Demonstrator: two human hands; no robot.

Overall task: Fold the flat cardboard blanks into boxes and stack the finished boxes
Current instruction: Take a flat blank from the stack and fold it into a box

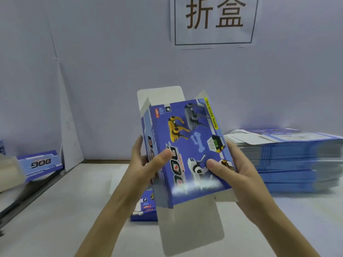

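A blue printed cardboard box, opened into a tube shape with robot dogs pictured on its face, is held up above the table. Its grey flaps stand unfolded at the far end and at the near end. My left hand grips its left side with the thumb on the printed face. My right hand holds its right edge, thumb on the front. A tall stack of flat blue blanks lies on the table at the right. A finished box lies at the far left.
A few flat blanks lie on the white table under my hands. A white wall with a paper sign stands behind. A dark rail runs along the table's left edge beside a blurred tan object.
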